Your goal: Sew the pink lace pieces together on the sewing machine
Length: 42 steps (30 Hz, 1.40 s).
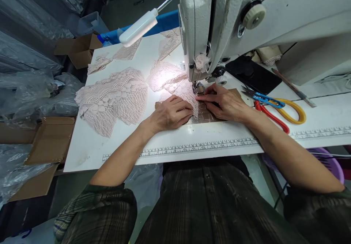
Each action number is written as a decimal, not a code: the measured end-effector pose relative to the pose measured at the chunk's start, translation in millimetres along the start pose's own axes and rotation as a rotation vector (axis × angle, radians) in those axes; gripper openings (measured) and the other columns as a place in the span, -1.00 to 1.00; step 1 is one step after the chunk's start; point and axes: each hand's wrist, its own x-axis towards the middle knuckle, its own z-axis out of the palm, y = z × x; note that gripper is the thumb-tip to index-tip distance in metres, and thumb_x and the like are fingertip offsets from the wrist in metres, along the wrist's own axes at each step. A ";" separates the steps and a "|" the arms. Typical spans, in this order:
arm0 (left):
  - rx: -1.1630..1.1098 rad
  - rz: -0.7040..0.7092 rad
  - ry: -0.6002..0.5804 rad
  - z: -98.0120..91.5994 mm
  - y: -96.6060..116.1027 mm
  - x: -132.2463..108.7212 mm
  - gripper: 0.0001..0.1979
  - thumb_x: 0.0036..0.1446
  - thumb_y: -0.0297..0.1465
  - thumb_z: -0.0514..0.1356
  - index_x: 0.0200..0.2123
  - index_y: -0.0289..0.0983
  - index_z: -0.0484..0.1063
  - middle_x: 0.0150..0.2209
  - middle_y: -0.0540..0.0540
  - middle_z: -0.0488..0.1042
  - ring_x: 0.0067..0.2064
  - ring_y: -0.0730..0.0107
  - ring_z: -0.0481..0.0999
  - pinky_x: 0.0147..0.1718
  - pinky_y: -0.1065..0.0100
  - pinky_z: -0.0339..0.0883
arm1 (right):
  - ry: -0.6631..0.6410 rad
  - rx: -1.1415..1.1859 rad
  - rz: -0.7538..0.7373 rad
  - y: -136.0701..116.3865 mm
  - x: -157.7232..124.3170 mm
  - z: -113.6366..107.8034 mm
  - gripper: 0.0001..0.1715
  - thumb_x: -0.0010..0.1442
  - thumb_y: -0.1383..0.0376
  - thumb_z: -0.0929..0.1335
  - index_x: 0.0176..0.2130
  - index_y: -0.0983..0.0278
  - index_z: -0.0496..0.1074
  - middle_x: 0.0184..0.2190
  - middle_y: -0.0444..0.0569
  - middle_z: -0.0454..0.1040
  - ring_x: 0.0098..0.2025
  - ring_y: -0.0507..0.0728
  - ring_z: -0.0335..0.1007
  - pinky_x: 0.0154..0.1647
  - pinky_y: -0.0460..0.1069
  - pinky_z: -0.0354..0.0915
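A pale pink lace piece (179, 86) lies under the presser foot of a white sewing machine (193, 28). My left hand (172, 113) rests on its near edge, fingers bent and close together, holding the lace against the bed. Right of the foot, my right hand (223, 103) has its thumb and forefinger closed at the lace's edge. Below both hands is a brown, shiny plate or covering (207, 114), partly hidden by them. Another scalloped lace piece (117, 94) is spread out to the left.
Scissors (296, 110) with red and yellow handles and blue snips (267, 99) lie right of my right hand, near a dark phone-like slab (252, 74). A lamp (139, 27) hangs over more lace (128, 50). A printed ruler (203, 145) runs along the table's front edge. Cardboard boxes (51, 138) stand left.
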 end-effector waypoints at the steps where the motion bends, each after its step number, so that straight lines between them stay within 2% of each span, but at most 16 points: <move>1: 0.014 0.002 -0.005 -0.3 0.5 0.2 -0.85 0.26 -0.49 0.16 -0.23 -0.20 0.54 -0.18 -0.09 0.63 -0.27 0.33 0.56 -0.24 0.20 0.38 | 0.000 -0.002 0.005 0.0 0.1 0.5 -0.53 0.28 0.31 0.26 0.11 0.16 0.55 -0.06 0.10 0.44 -0.07 0.18 0.39 0.05 0.13 0.39; 6: 0.112 0.044 -0.011 -2.4 4.3 1.9 -0.85 0.28 -0.50 0.14 -0.25 -0.23 0.52 -0.20 -0.08 0.63 -0.27 0.35 0.56 -0.27 0.25 0.38 | 0.004 -0.008 0.003 -0.7 0.0 2.2 -0.52 0.27 0.32 0.25 0.10 0.18 0.55 -0.07 0.11 0.43 -0.08 0.18 0.39 0.03 0.12 0.38; 10: 0.054 0.041 -0.013 -2.2 5.5 2.6 -0.84 0.27 -0.51 0.14 -0.26 -0.24 0.53 -0.20 -0.11 0.63 -0.28 0.32 0.56 -0.29 0.22 0.40 | 0.002 0.013 -0.018 -3.5 -0.9 1.0 -0.55 0.26 0.34 0.26 0.03 0.14 0.60 -0.07 0.10 0.43 -0.09 0.18 0.38 0.02 0.13 0.36; 14: 0.080 0.038 -0.068 -6.3 9.0 1.2 -0.83 0.28 -0.48 0.13 -0.24 -0.25 0.55 -0.18 -0.12 0.63 -0.27 0.30 0.58 -0.27 0.21 0.45 | -0.020 0.025 -0.046 -5.6 -2.0 -1.1 -0.60 0.25 0.32 0.28 -0.05 0.12 0.63 -0.09 0.09 0.45 -0.06 0.19 0.36 0.01 0.13 0.35; 18: 0.037 0.048 -0.139 -16.4 13.6 2.1 -0.79 0.24 -0.38 0.15 -0.15 -0.27 0.56 -0.12 -0.17 0.62 -0.20 0.24 0.60 -0.20 0.18 0.50 | -0.031 0.005 -0.054 -5.6 -3.1 -1.6 -0.60 0.26 0.33 0.28 -0.04 0.12 0.63 -0.08 0.10 0.45 -0.04 0.21 0.35 0.02 0.16 0.35; 22: -0.031 0.037 -0.174 -22.9 7.8 9.8 -0.81 0.20 -0.35 0.17 -0.23 -0.26 0.58 -0.20 -0.13 0.62 -0.26 0.26 0.59 -0.20 0.19 0.47 | -0.009 -0.038 -0.072 -6.2 -3.4 -1.0 -0.59 0.25 0.34 0.29 -0.01 0.14 0.62 -0.08 0.12 0.44 -0.06 0.21 0.36 0.00 0.16 0.36; 27: -0.132 0.041 -0.152 -23.5 -3.3 15.5 -0.83 0.15 -0.32 0.21 -0.26 -0.21 0.58 -0.26 -0.07 0.62 -0.28 0.30 0.57 -0.17 0.20 0.42 | 0.002 -0.064 -0.079 -7.6 -3.2 -0.5 -0.58 0.24 0.35 0.29 0.00 0.13 0.61 -0.09 0.12 0.44 -0.07 0.22 0.36 -0.02 0.16 0.37; 30: -0.108 0.037 -0.139 -23.9 -1.5 12.4 -0.79 0.16 -0.31 0.20 -0.22 -0.23 0.58 -0.20 -0.10 0.62 -0.26 0.27 0.56 -0.20 0.20 0.42 | -0.008 -0.065 -0.075 -8.5 -4.1 -1.5 -0.57 0.24 0.35 0.29 0.02 0.11 0.60 -0.08 0.11 0.44 -0.06 0.21 0.36 -0.02 0.15 0.37; 35: -0.080 0.009 -0.181 -25.5 3.5 8.3 -0.76 0.17 -0.29 0.19 -0.19 -0.28 0.57 -0.11 -0.15 0.59 -0.21 0.23 0.55 -0.17 0.20 0.44 | -0.017 -0.076 -0.046 -11.4 -3.7 -3.2 -0.59 0.29 0.30 0.27 0.04 0.15 0.59 -0.07 0.12 0.43 -0.04 0.22 0.35 0.03 0.14 0.35; 42: 0.009 -0.019 -0.216 -24.8 4.6 8.9 -0.70 0.24 -0.27 0.15 -0.08 -0.31 0.54 -0.04 -0.19 0.55 -0.20 0.25 0.54 -0.19 0.22 0.45 | -0.003 -0.172 0.010 -13.6 0.8 2.0 -0.56 0.32 0.25 0.24 0.07 0.19 0.57 -0.08 0.15 0.43 -0.12 0.22 0.35 -0.09 0.13 0.36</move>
